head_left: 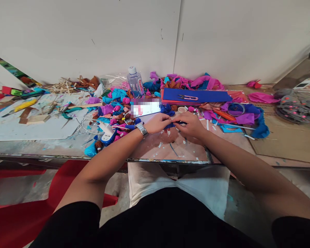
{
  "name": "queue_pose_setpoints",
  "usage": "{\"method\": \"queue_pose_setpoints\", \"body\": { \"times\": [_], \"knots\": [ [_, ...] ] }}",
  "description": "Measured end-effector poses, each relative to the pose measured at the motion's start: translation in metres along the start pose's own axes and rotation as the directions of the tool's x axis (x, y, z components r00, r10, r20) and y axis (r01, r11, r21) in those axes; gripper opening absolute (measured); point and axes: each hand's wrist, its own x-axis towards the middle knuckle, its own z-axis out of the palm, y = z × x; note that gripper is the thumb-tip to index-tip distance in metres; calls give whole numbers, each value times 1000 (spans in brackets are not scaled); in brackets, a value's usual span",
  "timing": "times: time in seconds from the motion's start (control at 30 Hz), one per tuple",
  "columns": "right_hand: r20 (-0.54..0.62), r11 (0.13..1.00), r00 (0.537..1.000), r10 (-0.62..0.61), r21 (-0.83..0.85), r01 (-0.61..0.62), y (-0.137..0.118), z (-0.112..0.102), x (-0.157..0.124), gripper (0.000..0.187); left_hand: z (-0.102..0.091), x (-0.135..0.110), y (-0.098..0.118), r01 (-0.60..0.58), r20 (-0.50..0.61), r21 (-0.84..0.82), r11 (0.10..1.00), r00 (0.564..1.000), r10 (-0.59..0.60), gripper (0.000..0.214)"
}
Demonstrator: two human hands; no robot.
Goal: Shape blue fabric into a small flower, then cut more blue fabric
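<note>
My left hand and my right hand meet at the middle of the worktable, both pinched on a small dark blue strip of fabric held between them. The fingers of both hands are curled and pressed together on it. A metal watch sits on my left wrist. Just behind my hands lies a phone with a lit screen, and more dark blue fabric lies beside it.
Heaps of pink, purple, cyan and brown fabric scraps cover the table. A water bottle stands at the back. Small snips lie on a blue sheet. A tape roll lies right, wooden sticks back left, red sheet on the floor.
</note>
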Motion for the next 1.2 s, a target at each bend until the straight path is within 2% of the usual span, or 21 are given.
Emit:
{"method": "queue_pose_setpoints", "body": {
  "times": [0.13, 0.33, 0.5, 0.57, 0.63, 0.73, 0.8, 0.9, 1.2],
  "knots": [
    [-19, 1000, 1000, -9, 5, 9, 0, 0, 0, 17, 0, 1, -1, -7, -10, -7, 1000, 1000, 7, 30],
    [-6, 999, 999, 48, 8, -48, -2, -1, 0, 18, 2, 2, -5, -10, 3, -16, 1000, 1000, 10, 31],
    [4, 996, 996, 85, -5, -85, -2, -1, -1, 19, 1, -1, 1, 14, 15, -10, 1000, 1000, -14, 23],
    [-2, 996, 996, 90, -6, -90, -1, -1, -2, 19, 0, -3, 4, -9, 7, 69, 998, 1000, 9, 22],
    [1, 995, 995, 95, -6, -95, 0, 0, -2, 20, 0, -5, 6, -66, -28, 224, 972, 997, 74, 23],
    [12, 993, 993, 116, -8, -116, 1, 1, -2, 20, -1, -8, 9, -115, -85, 515, 850, 979, 184, 26],
    [19, 992, 991, 129, -10, -129, 1, 1, -1, 19, 0, -8, 10, -103, -98, 632, 768, 973, 211, 29],
    [33, 990, 989, 144, -17, -143, 1, 1, -1, 17, 1, -8, 10, -83, -91, 679, 730, 976, 196, 32],
    [38, 986, 988, 151, -84, -147, 2, -1, 0, 11, -1, -7, 8, -25, -142, 701, 713, 974, 174, 28]
  ]
}}
